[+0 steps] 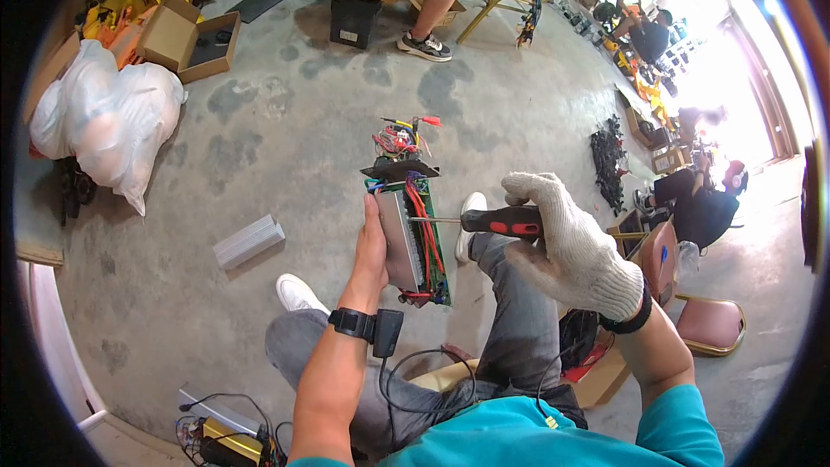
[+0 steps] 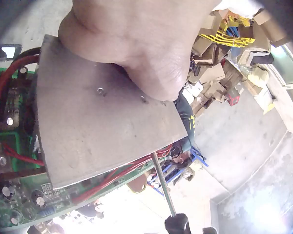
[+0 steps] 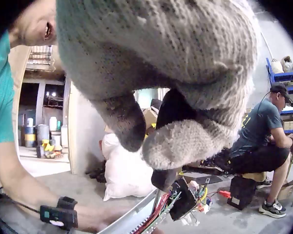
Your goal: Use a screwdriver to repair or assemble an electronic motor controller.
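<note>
The bare left hand grips a green circuit board assembly by its grey metal plate. Red wires run along the board, and a black end piece with a bundle of coloured wires is at its far end. In a knitted glove, the right hand holds a black and red screwdriver by its handle. The screwdriver shaft reaches the plate's edge beside the red wires in the left wrist view; its tip is hidden there. Gloved fingers curl round the handle in the right wrist view.
A finned metal block lies on the concrete floor to the left. White bags and an open cardboard box are at the far left. Chairs, boxes and seated people are at the right and far side. A cable hangs from the left wrist.
</note>
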`<state>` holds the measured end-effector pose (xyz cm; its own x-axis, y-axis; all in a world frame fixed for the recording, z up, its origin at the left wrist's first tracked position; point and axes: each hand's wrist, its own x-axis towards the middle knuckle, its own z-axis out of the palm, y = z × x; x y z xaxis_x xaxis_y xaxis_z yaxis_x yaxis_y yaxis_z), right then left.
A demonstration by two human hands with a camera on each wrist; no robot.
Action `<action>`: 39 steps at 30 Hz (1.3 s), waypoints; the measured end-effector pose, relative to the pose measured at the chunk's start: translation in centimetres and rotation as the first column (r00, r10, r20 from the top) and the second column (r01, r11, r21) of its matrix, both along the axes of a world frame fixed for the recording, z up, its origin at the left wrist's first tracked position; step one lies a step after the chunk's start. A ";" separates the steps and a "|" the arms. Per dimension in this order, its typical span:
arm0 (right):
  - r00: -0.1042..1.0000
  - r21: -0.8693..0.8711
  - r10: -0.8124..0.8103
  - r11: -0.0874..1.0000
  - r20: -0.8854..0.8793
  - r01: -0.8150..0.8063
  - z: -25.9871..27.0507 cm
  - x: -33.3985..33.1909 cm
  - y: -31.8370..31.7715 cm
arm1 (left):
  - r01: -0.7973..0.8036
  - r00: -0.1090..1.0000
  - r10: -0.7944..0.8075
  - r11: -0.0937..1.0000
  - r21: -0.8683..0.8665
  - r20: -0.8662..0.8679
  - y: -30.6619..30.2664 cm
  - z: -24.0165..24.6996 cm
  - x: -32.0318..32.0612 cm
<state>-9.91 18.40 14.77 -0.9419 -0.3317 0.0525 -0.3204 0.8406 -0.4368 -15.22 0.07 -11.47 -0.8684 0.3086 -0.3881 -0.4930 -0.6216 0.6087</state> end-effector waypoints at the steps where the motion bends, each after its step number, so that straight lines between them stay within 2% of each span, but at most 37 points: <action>1: 1.000 -0.002 -0.003 1.000 0.005 0.003 -0.3 0.1 0.3 | 0.003 1.000 -0.003 1.000 -0.002 0.005 0.0 0.0 0.2; 4: 0.999 0.044 0.036 0.998 -0.028 -0.035 -0.3 -0.1 0.4 | -0.010 1.000 0.010 0.999 -0.031 0.002 0.0 0.4 0.1; 6: 0.936 0.044 -0.255 0.967 0.242 0.252 0.7 -0.2 -0.7 | -0.005 1.000 0.006 0.999 -0.049 0.009 0.0 0.5 0.1; 7: 0.936 0.043 -0.255 0.967 0.241 0.252 0.5 -0.2 -0.6 | -0.005 1.000 0.005 0.999 -0.050 0.008 0.0 0.3 0.0; 9: 0.990 0.038 -0.121 0.992 0.071 0.118 -0.3 0.1 -0.1 | 0.017 1.000 -0.017 1.000 -0.006 0.015 -0.1 -0.1 0.0; 10: 0.990 0.037 -0.121 0.992 0.073 0.118 -0.7 0.0 0.3 | 0.017 1.000 -0.017 1.000 -0.007 0.016 -0.1 -0.1 0.0; 12: 0.994 0.044 0.085 0.996 -0.072 -0.082 -1.4 -0.3 0.9 | -0.010 1.000 0.010 1.000 -0.016 0.015 0.0 0.2 0.1; 13: 0.994 0.042 0.082 0.996 -0.069 -0.080 -1.4 -0.1 0.7 | -0.007 1.000 0.008 1.000 -0.018 0.019 0.0 0.3 0.2; 15: 0.988 0.065 -0.148 0.987 0.046 0.145 -1.2 0.1 -0.1 | -0.020 1.000 0.021 0.999 -0.026 0.022 0.0 0.5 0.1; 19: 0.959 0.070 -0.264 0.964 0.103 0.258 -0.3 -0.4 -0.5 | -0.028 0.999 0.030 0.997 -0.068 0.025 0.0 0.6 -0.1; 21: 0.998 0.058 -0.011 0.998 -0.057 0.015 -0.6 -0.3 0.1 | -0.027 1.000 0.028 0.998 -0.062 0.013 0.0 0.6 0.0; 25: 0.996 0.045 0.058 0.997 -0.067 -0.055 -1.2 -0.3 0.5 | -0.018 1.000 0.018 0.999 -0.036 0.016 -0.1 0.4 0.1; 27: 0.947 0.111 -0.285 0.956 0.145 0.271 -0.4 -0.3 -0.6 | 0.009 0.999 -0.008 0.999 -0.032 0.034 -0.2 0.6 0.1; 28: 0.947 0.111 -0.286 0.956 0.145 0.271 -0.3 -0.2 -0.6 | 0.009 0.999 -0.008 0.999 -0.031 0.035 -0.1 0.5 0.0; 30: 0.989 0.047 -0.121 0.992 0.087 0.117 -0.2 0.0 -0.4 | -0.011 0.999 0.013 0.997 -0.070 0.033 0.0 0.1 -0.1; 31: 0.989 0.046 -0.120 0.992 0.090 0.116 -0.3 -0.1 -0.3 | -0.011 0.999 0.014 0.997 -0.071 0.035 0.0 0.0 0.0; 33: 0.997 0.102 0.073 0.992 -0.030 -0.070 -0.5 -0.4 0.0 | -0.006 1.000 0.007 0.999 -0.049 0.027 0.0 -0.1 -0.1; 37: 0.999 0.132 0.040 0.990 -0.001 -0.040 -0.9 -0.4 0.2 | -0.017 0.999 0.019 0.998 -0.060 0.034 -0.1 0.1 0.0; 39: 1.000 -0.016 -0.029 0.999 0.003 0.029 -1.1 -0.4 0.5 | -0.017 1.000 0.016 0.998 -0.060 -0.025 -0.1 0.3 0.0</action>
